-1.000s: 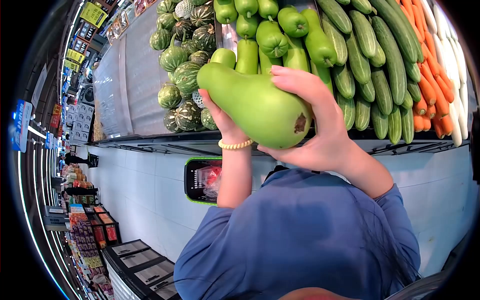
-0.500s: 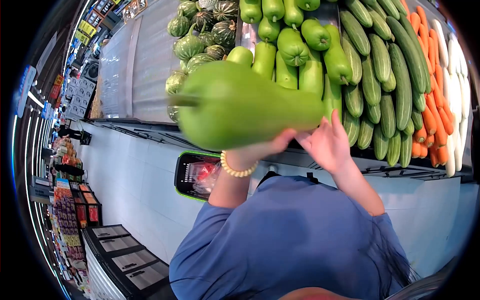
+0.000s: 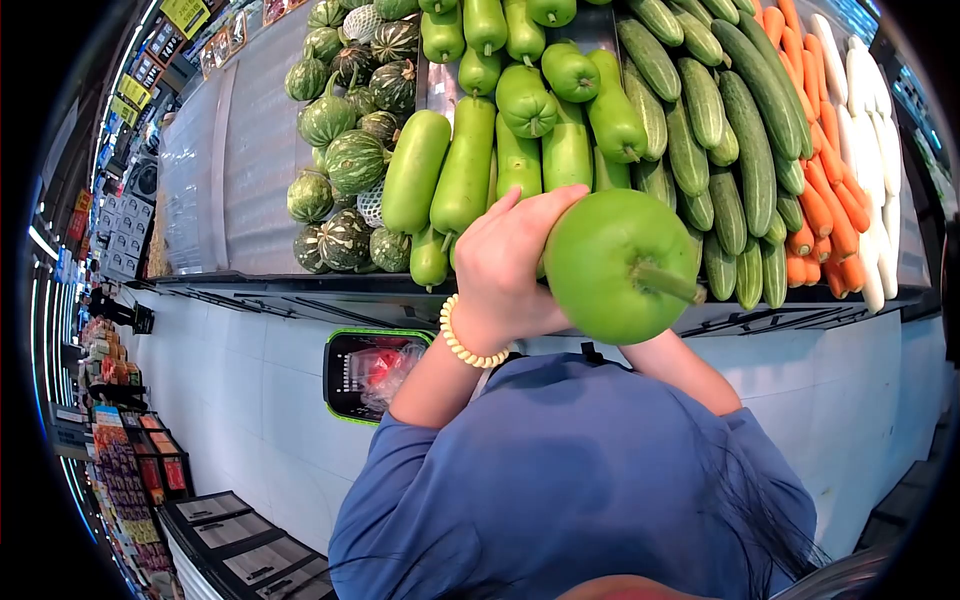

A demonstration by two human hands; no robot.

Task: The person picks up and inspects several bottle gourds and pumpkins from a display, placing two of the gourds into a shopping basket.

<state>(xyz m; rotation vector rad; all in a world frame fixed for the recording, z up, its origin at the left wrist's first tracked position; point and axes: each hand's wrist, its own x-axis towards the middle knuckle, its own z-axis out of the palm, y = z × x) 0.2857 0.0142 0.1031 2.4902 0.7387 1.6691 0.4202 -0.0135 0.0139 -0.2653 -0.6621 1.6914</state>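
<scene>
A green bottle gourd point(image 3: 610, 265) is held up close to the camera, its thick stem pointing toward me and to the right. My left hand point(image 3: 510, 265), with a pale coiled band point(image 3: 455, 340) on the wrist, wraps its fingers and thumb around the gourd's left side. Behind the gourd my right hand is hidden; only the right forearm point(image 3: 685, 370) shows below it, so its fingers cannot be seen. Beyond the hands, more bottle gourds point(image 3: 465, 170) lie piled on the produce stand.
Striped green pumpkins point(image 3: 355, 160) sit left of the gourds; cucumbers point(image 3: 745, 150), carrots point(image 3: 825, 190) and long white radishes point(image 3: 880, 170) are to the right. On the floor at the left stands a black basket point(image 3: 345, 345) with a green rim and plastic bags inside. The stand's edge point(image 3: 270, 285) runs across in front.
The gourd has turned from lying sideways to pointing its stem end toward the camera and has shifted right. My left hand now shows around its side; my right hand has gone behind it.
</scene>
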